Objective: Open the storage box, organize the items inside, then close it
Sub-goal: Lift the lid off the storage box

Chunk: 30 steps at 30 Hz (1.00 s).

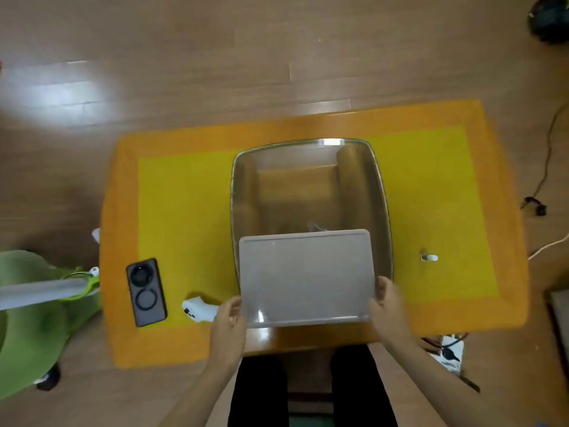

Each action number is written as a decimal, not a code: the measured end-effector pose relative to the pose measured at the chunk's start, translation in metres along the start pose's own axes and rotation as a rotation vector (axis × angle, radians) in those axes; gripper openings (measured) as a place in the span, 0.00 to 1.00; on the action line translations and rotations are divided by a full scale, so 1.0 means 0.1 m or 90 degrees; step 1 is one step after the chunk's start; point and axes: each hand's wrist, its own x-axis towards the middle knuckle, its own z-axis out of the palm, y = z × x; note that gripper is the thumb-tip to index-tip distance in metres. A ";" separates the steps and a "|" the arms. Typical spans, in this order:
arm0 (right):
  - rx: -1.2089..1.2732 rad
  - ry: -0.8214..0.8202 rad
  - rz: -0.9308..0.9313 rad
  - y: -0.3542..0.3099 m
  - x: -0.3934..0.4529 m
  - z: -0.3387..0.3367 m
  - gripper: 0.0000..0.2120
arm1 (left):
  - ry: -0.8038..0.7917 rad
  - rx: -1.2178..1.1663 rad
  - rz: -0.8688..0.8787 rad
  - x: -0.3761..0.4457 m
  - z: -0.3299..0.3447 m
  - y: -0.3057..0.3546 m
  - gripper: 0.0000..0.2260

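The person holds the grey lid (306,277) over the near part of the clear storage box (381,192), left hand (229,315) and right hand (386,298) gripping its side edges, so it may slip and knock the white controller (198,309) left of the box.

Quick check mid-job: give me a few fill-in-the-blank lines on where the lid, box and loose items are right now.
1. The grey lid is held by ____ hands.
2. The clear storage box is ____, its lid off.
3. The black phone lies ____ of the box.
4. The cloth is yellow with an ____ border.

Answers: both; open; left; orange
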 end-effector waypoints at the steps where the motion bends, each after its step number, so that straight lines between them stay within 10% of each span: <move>1: -0.014 0.007 0.003 -0.03 0.09 0.05 0.24 | 0.019 0.023 0.023 0.11 0.03 0.04 0.13; 16: 0.032 0.049 0.076 -0.18 0.08 0.28 0.26 | 0.006 0.050 -0.089 0.26 0.33 0.32 0.26; 30: 0.078 0.114 -0.178 -1.16 0.92 -0.20 0.24 | 0.040 -0.104 0.178 0.91 0.24 1.45 0.16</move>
